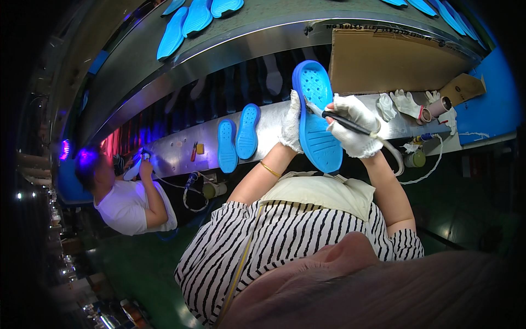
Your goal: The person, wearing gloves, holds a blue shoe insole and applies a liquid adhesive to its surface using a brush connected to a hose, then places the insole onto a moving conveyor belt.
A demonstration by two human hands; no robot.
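Our white-gloved left hand [291,125], half curled, steadies a blue perforated sole [320,140] above the metal counter's [269,132] near edge; our white-gloved right hand [359,141] grips a black-handled tool [342,120]. We're apparently working the rim; the next stroke calls for steadiness

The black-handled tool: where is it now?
In the head view, the black-handled tool is in the gloved right hand, its tip over the blue shoe sole held by the left hand.
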